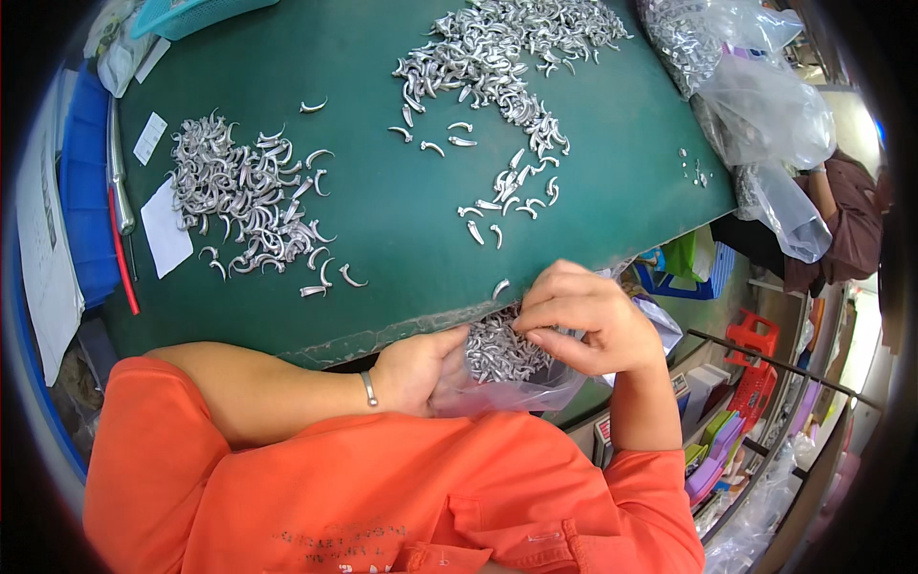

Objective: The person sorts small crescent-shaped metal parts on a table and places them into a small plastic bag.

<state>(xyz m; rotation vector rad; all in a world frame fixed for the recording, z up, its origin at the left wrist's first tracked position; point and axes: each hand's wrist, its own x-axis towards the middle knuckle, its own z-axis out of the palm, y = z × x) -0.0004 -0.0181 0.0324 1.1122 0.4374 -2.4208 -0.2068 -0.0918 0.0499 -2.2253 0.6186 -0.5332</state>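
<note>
My left hand (416, 368) holds a clear plastic bag (521, 390) at the near edge of the green table (382, 206); the bag is filled with small curved silver metal pieces (497, 352). My right hand (583, 320) is over the bag's mouth, fingers pinched together at the pieces and the bag's rim. One loose curved piece (500, 286) lies on the table edge just above the bag. A silver bracelet (369, 388) is on my left wrist.
A heap of the same curved pieces (244, 196) lies at the table's left, a larger spread (502, 62) at the back. Clear bags (765, 105) sit at the right corner. White paper slips (164, 234), a blue bin (84, 191), a teal basket (186, 14) are left.
</note>
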